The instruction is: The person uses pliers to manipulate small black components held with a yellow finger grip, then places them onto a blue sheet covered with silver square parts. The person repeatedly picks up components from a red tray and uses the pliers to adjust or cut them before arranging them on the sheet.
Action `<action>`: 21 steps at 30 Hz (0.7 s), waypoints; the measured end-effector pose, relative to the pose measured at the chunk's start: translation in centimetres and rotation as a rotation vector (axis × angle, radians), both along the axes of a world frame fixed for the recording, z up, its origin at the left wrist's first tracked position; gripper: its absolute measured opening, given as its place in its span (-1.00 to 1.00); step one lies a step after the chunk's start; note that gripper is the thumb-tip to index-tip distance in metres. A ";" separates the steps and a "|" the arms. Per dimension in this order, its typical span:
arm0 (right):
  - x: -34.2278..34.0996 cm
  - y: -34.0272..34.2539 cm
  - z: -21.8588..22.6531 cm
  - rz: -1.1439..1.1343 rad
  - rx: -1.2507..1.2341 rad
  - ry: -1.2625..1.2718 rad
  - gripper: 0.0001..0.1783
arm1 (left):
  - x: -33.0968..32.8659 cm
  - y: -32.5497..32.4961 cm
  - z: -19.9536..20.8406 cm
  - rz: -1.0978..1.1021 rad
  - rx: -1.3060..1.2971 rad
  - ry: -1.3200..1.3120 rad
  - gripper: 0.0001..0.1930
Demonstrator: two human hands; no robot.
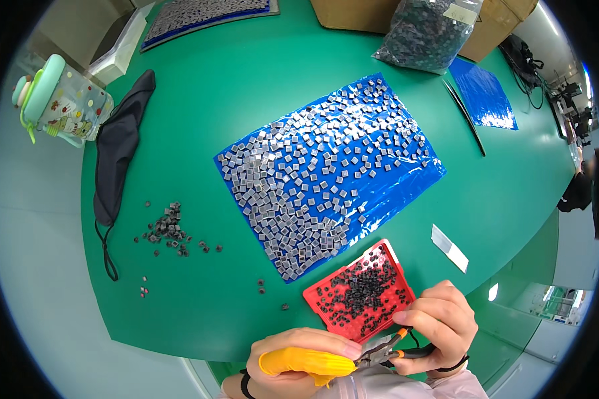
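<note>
My right hand (pixel 446 322) grips small pliers (pixel 378 352) with black and orange handles, their jaws pointing toward my left hand. My left hand (pixel 281 344) is closed in a pinch beside the jaw tips, and a yellow finger cover (pixel 303 361) sits on one of its digits. Whatever lies between its fingertips is too small or hidden to make out. Just beyond both hands stands a shallow red tray (pixel 338 326) holding many small black parts (pixel 365 290). Past it, a blue plastic sheet (pixel 389 206) carries rows and scatterings of small grey square pieces (pixel 258 189).
Loose dark pieces (pixel 168 226) and a few tiny pink bits (pixel 144 290) lie on the green table (pixel 199 299) at left. A black pouch (pixel 118 149) and bottle (pixel 76 106) stand beyond. Tweezers (pixel 467 120), a white strip (pixel 449 248) and a filled plastic bag (pixel 429 36) are rightward.
</note>
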State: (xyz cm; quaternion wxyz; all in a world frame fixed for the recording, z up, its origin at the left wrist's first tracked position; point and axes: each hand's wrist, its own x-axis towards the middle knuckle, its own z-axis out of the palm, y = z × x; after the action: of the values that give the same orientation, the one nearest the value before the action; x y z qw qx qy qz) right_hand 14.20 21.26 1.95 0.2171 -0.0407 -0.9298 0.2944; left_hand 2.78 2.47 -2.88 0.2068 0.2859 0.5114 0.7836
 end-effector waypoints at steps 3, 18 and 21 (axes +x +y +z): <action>-0.1 -0.2 0.0 0.007 -0.030 -0.018 -0.51 | -0.5 -1.2 0.9 -0.084 -0.154 -0.036 -0.93; -0.2 -0.7 0.5 -0.014 -0.024 -0.045 -0.49 | 1.7 -0.8 1.1 0.029 -0.058 -0.309 -0.66; -0.3 -0.8 0.6 -0.043 -0.054 -0.047 -0.50 | 1.7 -0.9 1.6 0.033 -0.060 -0.366 -0.65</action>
State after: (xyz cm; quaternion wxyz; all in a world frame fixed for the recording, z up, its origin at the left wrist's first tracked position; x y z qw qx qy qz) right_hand 13.93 20.46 2.58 0.2002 -0.0733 -0.9252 0.3139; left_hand 4.50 1.54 -1.26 0.2918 0.1239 0.4929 0.8103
